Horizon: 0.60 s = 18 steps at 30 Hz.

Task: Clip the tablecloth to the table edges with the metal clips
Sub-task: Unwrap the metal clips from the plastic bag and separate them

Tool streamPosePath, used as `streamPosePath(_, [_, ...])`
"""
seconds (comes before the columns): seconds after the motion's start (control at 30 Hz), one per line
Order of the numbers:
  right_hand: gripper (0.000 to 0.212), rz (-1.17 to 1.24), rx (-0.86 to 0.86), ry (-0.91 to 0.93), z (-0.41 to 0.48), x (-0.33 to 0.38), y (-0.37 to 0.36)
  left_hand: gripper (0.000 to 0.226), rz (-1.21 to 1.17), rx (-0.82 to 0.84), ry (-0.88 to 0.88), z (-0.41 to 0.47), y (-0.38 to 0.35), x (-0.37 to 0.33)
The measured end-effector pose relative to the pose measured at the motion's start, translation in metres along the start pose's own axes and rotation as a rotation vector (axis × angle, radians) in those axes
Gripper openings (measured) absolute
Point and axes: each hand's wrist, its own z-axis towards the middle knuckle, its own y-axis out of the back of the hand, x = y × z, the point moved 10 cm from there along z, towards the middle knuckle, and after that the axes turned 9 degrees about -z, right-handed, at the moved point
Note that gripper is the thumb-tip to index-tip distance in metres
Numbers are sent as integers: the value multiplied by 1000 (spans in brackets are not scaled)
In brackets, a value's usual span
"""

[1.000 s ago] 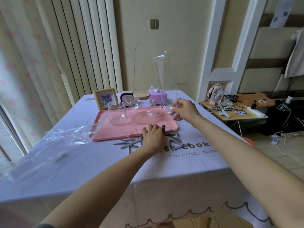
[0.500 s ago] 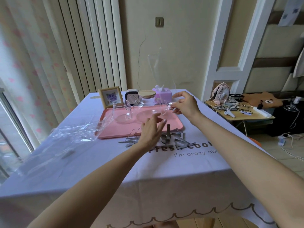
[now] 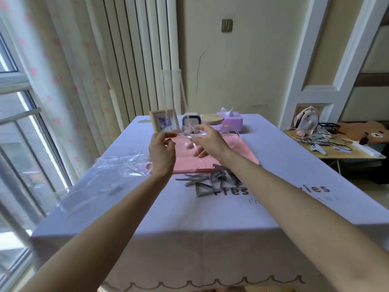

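While no clip grips any visible table edge, the whole task is left: the metal clips [image 3: 210,180] lie in one pile on the tablecloth [image 3: 189,218], just in front of the pink tray [image 3: 185,163], maybe eight in the blur. Above the tray the left hand [image 3: 162,152] pinches one clear plastic bag [image 3: 171,95]; of the right hand [image 3: 208,142] I cannot tell the fingers.
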Motion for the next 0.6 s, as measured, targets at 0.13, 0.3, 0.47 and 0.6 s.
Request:
streamPosePath(0.13, [45,-69,129,0,0,-1,-52,19,218,-73,196,19,62,44])
streamPosePath(0.3, [33,-166,206,10,-4,-5,-85,28,578,60,369,18,100,85])
streamPosePath(0.47, [25,-250,207,25,-8,-14,-90,25,830,127,394,13,108,104])
streamPosePath(0.6, [25,-283,202,28,-10,-20,-86,29,941,148,308,13,99,98])
